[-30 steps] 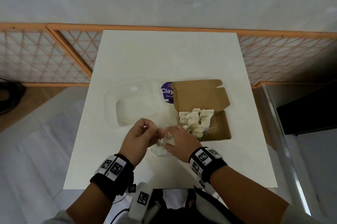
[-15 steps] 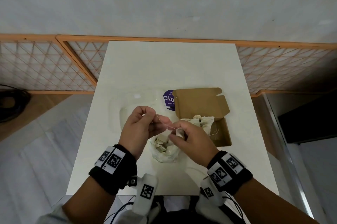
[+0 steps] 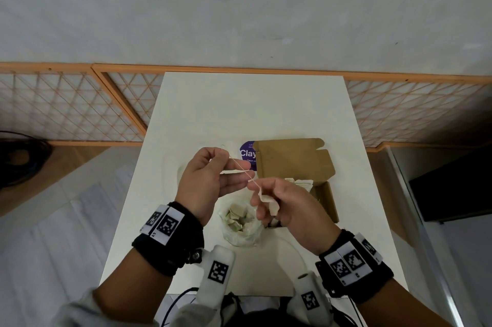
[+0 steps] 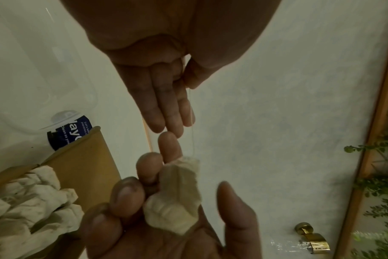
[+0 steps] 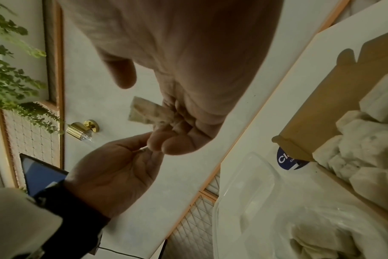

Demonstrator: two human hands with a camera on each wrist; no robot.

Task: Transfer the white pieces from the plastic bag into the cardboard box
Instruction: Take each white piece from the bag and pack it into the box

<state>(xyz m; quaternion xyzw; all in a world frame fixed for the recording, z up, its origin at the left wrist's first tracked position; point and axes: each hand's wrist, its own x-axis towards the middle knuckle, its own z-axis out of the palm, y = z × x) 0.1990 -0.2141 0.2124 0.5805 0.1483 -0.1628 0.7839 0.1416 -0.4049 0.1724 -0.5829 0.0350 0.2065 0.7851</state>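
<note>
Standing nearest the person, at the front edge of the worktop (image 3: pixel 186 119), a clear plastic bag (image 3: pixel 241 225) sits open-mouthed with several white pieces inside. Raised above it, both hands. Right hand (image 3: pixel 290 209): its grip is curled round one white piece (image 3: pixel 269 200), fingers folded over the crumpled pouch, thumb standing free. Left hand (image 3: pixel 210 180): thumb and forefinger pinch a thin string (image 3: pixel 241 168), the other three fingers straight and extended toward the right hand. String runs taut from that pinch down to the top of the held piece. Behind the right hand, a cardboard box (image 3: pixel 326 200), lid flap open and leaning back; more white pieces are packed inside, seen as a heap in the wrist views. Just beside the flap, on its left, a round purple label (image 3: pixel 246 155) lettered "Clay", on a clear plastic container (image 3: pixel 183 167) lying on the worktop. Farthest: an orange-framed lattice fence (image 3: pixel 80 108) and a pale wall (image 3: pixel 239 7).
</note>
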